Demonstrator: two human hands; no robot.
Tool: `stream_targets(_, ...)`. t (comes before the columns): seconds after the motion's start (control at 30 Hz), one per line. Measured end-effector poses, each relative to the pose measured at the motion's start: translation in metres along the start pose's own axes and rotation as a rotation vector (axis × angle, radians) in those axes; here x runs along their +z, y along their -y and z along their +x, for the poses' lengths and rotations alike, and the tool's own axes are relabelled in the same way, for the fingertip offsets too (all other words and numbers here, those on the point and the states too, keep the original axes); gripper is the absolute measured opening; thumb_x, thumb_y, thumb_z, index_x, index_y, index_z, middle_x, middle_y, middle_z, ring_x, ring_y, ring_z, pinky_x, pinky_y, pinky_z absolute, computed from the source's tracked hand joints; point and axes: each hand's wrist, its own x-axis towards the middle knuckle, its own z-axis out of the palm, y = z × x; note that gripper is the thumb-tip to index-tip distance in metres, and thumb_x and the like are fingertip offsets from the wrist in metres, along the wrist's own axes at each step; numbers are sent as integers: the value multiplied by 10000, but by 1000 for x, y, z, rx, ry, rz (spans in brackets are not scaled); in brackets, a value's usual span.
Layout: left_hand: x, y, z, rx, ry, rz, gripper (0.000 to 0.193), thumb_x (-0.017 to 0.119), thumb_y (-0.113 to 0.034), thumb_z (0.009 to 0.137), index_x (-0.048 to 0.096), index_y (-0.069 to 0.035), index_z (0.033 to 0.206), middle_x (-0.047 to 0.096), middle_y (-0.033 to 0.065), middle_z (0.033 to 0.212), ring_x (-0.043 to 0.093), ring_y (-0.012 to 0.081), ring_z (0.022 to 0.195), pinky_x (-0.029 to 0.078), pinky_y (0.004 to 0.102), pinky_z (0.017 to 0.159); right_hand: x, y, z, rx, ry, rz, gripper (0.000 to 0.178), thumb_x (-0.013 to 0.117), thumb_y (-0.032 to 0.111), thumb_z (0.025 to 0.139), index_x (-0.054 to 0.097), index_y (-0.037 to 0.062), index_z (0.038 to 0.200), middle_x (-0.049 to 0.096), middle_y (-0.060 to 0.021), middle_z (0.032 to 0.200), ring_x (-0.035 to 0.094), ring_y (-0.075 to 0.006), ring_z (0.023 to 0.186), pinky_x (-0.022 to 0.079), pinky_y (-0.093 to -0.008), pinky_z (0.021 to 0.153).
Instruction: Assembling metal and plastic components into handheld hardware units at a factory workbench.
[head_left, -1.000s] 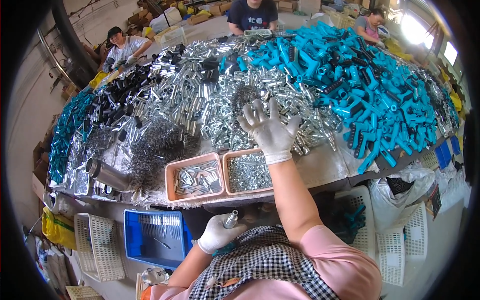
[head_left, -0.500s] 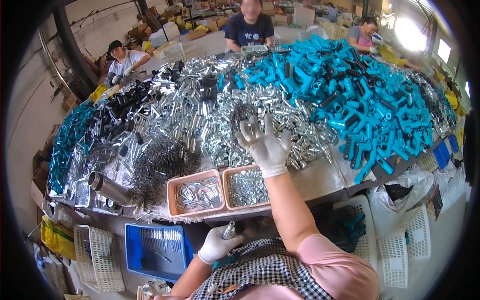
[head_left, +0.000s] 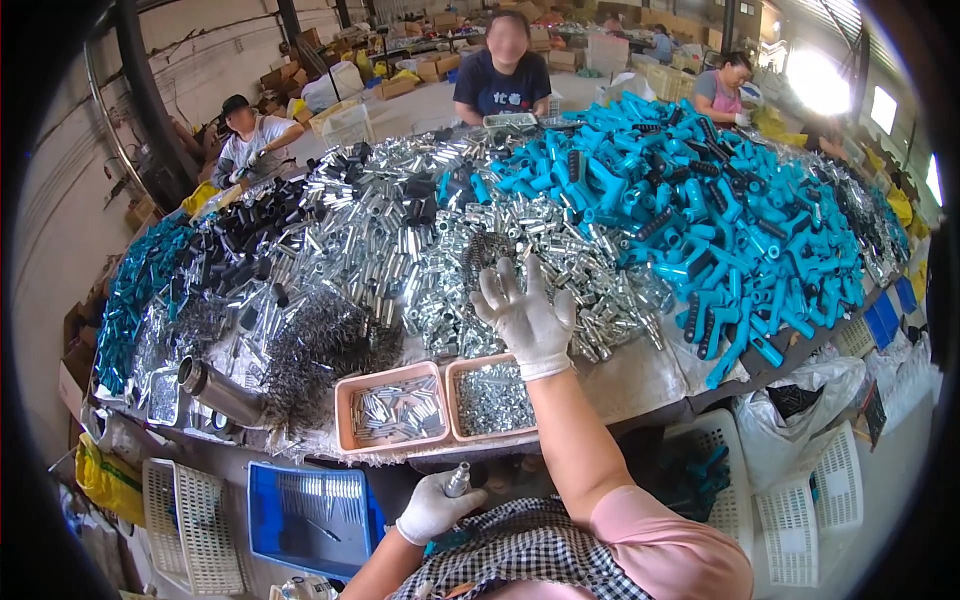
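Steel fitting point(head_left: 458, 480), just one, stands up from the left hand point(head_left: 435, 508), in front of the checked apron point(head_left: 500, 555) and below the near edge of the counter point(head_left: 625, 388). That hand's grip is closed, gloved fingers and thumb wrapped round the lower part, the bright tip poking out and leaning slightly. Being metal, it should be stiff, hard to damage and fairly heavy for its size; its polished skin could slip in a knit glove, so the wider barrel looks a better hold than the narrow tip. One teal part point(head_left: 448, 540) shows beneath the glove; it may belong to the same piece, but the join is hidden.

Beyond the left forearm sits one blue crate point(head_left: 300, 563) of slim metal rods, too many to count. One white perforated basket point(head_left: 215, 530) stands left of it, and at least two more are off to the right.

On the counter's front edge are two peach trays point(head_left: 395, 445) side by side: short pins in the left, tiny metal pieces in the right. Left of them lie one steel cylinder point(head_left: 222, 393) and one dark heap of springs point(head_left: 320, 345).

Farther in, the right hand point(head_left: 530, 315) has its grip wide open, fingers splayed, nothing held, before a pile of silver fittings point(head_left: 455, 290) beyond counting. Behind it, one great mound of teal handles point(head_left: 760, 260) rises rightward and black sleeves point(head_left: 245, 225) spread leftward. Three co-workers point(head_left: 500, 85) show clearly around the far side.
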Motion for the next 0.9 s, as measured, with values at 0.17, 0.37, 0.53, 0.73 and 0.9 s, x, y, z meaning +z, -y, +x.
stream_targets(0.17,-5,4,-14,0,8,4,208,768,-199,855,675,-14,836,583,-38,696,475,49,651,433,265,599,9,-19,0,26,-91,3,679,777,452,793,549,247,1399,535,-120,1421,370,-377,1392,288,-606,1145)
stream_targets(0.37,10,17,-6,158,59,122,314,754,-320,851,672,-19,890,622,56,709,546,94,682,486,316,666,20,6,-21,35,-156,-25,834,869,334,704,504,144,1429,455,-168,1491,347,-374,1425,283,-590,1149)
stream_targets(0.53,9,1,-4,113,34,106,314,776,-294,850,632,-23,783,549,-12,654,486,61,655,454,283,630,4,11,-17,16,-254,80,883,883,310,651,493,149,1427,414,-215,1509,331,-425,1420,281,-648,1133)
stream_targets(0.73,3,29,6,190,17,9,335,767,-321,840,672,-9,917,636,68,713,554,109,673,491,334,657,26,-11,-5,51,-123,-73,812,814,438,764,467,204,1459,482,-134,1458,407,-329,1375,356,-544,1098)
stream_targets(0.9,-22,6,-34,75,-203,-241,151,750,-132,844,680,-23,767,651,7,699,588,82,628,472,252,586,50,-59,-33,275,-97,-31,647,763,365,834,503,254,1416,481,-54,1486,434,-332,1370,359,-616,1105)
